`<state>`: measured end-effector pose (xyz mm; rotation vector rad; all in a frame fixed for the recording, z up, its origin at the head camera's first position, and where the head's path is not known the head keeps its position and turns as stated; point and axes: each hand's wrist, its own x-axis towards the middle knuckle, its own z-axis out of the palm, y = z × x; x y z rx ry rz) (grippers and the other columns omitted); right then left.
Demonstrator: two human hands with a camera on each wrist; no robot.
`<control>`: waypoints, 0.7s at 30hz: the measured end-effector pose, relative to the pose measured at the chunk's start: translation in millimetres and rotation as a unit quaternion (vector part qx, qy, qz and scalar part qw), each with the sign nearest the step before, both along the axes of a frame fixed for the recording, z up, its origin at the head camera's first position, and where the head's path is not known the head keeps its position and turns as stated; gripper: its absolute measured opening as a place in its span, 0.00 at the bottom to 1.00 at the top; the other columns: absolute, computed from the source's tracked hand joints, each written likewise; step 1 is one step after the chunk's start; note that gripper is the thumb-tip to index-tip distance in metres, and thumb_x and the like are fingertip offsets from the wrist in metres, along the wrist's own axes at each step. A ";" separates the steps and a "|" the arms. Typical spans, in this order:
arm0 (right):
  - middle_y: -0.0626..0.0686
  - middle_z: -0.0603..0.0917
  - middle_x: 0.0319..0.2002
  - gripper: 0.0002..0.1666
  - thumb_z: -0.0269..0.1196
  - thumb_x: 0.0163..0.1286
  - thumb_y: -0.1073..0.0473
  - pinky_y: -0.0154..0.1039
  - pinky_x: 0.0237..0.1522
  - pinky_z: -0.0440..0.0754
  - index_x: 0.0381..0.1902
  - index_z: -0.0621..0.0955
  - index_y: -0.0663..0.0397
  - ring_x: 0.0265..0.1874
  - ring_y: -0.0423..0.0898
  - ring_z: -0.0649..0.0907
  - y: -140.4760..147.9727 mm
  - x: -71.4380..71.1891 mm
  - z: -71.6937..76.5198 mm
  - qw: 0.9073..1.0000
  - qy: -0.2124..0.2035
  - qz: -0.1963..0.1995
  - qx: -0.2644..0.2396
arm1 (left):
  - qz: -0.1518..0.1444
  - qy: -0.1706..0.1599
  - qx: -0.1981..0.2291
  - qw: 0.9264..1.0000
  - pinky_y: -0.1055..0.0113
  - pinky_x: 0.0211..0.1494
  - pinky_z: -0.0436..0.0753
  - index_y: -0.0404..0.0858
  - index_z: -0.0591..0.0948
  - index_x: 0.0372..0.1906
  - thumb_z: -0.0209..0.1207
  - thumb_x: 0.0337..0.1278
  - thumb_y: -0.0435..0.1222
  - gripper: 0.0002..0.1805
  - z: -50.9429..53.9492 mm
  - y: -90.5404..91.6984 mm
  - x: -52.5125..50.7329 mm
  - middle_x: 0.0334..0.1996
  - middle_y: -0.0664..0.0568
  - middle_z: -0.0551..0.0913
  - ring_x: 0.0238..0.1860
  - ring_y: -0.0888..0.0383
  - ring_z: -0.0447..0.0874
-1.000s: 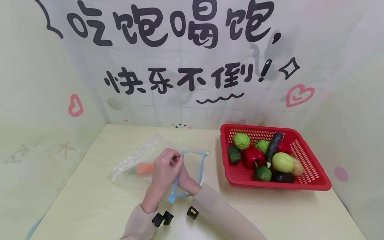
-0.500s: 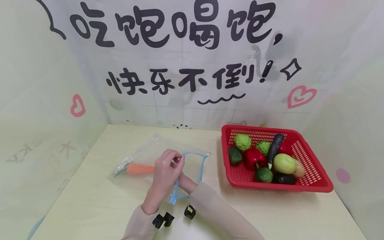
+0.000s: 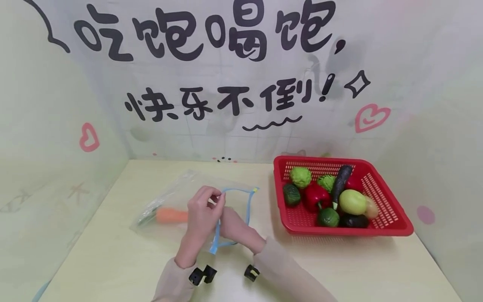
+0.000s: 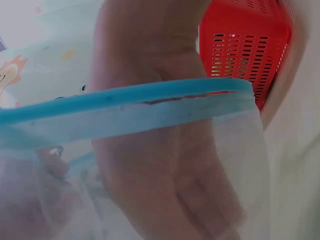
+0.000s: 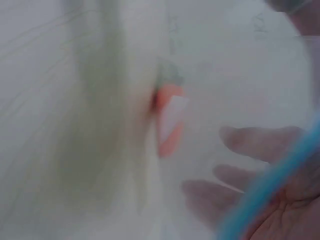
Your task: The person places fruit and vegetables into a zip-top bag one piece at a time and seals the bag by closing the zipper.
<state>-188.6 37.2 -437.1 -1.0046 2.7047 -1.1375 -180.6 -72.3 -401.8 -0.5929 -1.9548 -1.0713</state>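
Observation:
A clear zip bag (image 3: 188,182) with a blue strip along its mouth lies on the table, its mouth spread apart. Inside it, toward the closed end, is an orange carrot (image 3: 171,215) with a green top. My left hand (image 3: 203,209) pinches the blue strip with thumb and fingertips. Behind it, my right hand (image 3: 235,224) reaches through the mouth into the bag, its fingertips hidden in the head view. In the right wrist view, the right hand's fingers (image 5: 257,142) are spread apart from the carrot, holding nothing.
A red plastic basket (image 3: 343,231) stands at the right with several vegetables, among them a red bell pepper (image 3: 317,196) and a dark eggplant (image 3: 341,182). A printed backdrop rises behind the table, with side walls left and right.
The carrot shows further left, deeper in the bag, than a second ago. My right hand has drawn back to the right, showing more of itself; my left hand keeps its pinch.

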 end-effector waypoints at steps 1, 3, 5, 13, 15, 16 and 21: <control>0.56 0.84 0.33 0.13 0.62 0.60 0.66 0.29 0.33 0.80 0.44 0.79 0.62 0.32 0.46 0.83 5.0 4.6 7.5 1.000 -0.009 -0.009 0.004 | 0.001 -0.001 0.000 1.000 0.76 0.18 0.77 0.31 0.77 0.22 0.64 0.41 0.21 0.07 -0.6 -0.4 -0.8 0.23 0.45 0.78 0.21 0.56 0.78; 0.54 0.84 0.34 0.11 0.64 0.61 0.65 0.29 0.35 0.81 0.42 0.80 0.61 0.31 0.45 0.83 17.1 12.1 18.4 1.000 -0.019 -0.021 0.005 | 0.002 -0.004 0.001 1.000 0.76 0.18 0.78 0.31 0.77 0.22 0.64 0.41 0.21 0.08 -1.5 -1.1 -1.9 0.23 0.46 0.78 0.21 0.56 0.79; 0.55 0.84 0.37 0.11 0.64 0.61 0.65 0.32 0.39 0.82 0.42 0.80 0.62 0.34 0.47 0.84 32.1 18.6 26.9 0.999 -0.024 -0.025 -0.011 | 0.005 -0.005 0.001 1.000 0.76 0.19 0.78 0.32 0.77 0.22 0.65 0.41 0.21 0.08 -2.3 -1.6 -3.0 0.23 0.46 0.78 0.21 0.56 0.79; 0.54 0.85 0.37 0.14 0.69 0.56 0.66 0.33 0.35 0.84 0.41 0.81 0.60 0.32 0.45 0.84 104.8 39.9 43.2 0.984 -0.001 -0.165 -0.067 | 0.010 -0.005 0.007 1.000 0.76 0.19 0.78 0.32 0.78 0.22 0.65 0.39 0.19 0.08 -4.4 -1.3 -5.6 0.22 0.46 0.79 0.20 0.57 0.78; 0.54 0.85 0.37 0.15 0.70 0.54 0.66 0.36 0.36 0.84 0.41 0.81 0.60 0.33 0.45 0.84 123.0 40.6 44.4 0.975 0.018 -0.210 -0.067 | 0.009 -0.007 0.008 1.000 0.76 0.19 0.78 0.32 0.78 0.22 0.65 0.40 0.20 0.08 -4.3 -0.7 -6.5 0.22 0.46 0.79 0.20 0.57 0.78; 0.55 0.85 0.37 0.16 0.70 0.54 0.66 0.37 0.36 0.84 0.41 0.82 0.60 0.34 0.46 0.84 132.0 40.5 44.7 0.971 0.023 -0.231 -0.065 | 0.008 -0.006 0.009 1.000 0.76 0.19 0.78 0.32 0.78 0.22 0.65 0.40 0.19 0.08 -4.3 -0.3 -7.0 0.22 0.46 0.79 0.20 0.57 0.78; 0.58 0.83 0.40 0.20 0.71 0.54 0.65 0.45 0.39 0.84 0.45 0.80 0.62 0.37 0.50 0.82 177.1 36.7 40.2 0.952 0.045 -0.303 -0.025 | 0.003 -0.003 0.014 1.000 0.76 0.18 0.78 0.32 0.78 0.22 0.65 0.39 0.19 0.08 -5.5 1.9 -9.9 0.22 0.46 0.79 0.19 0.57 0.78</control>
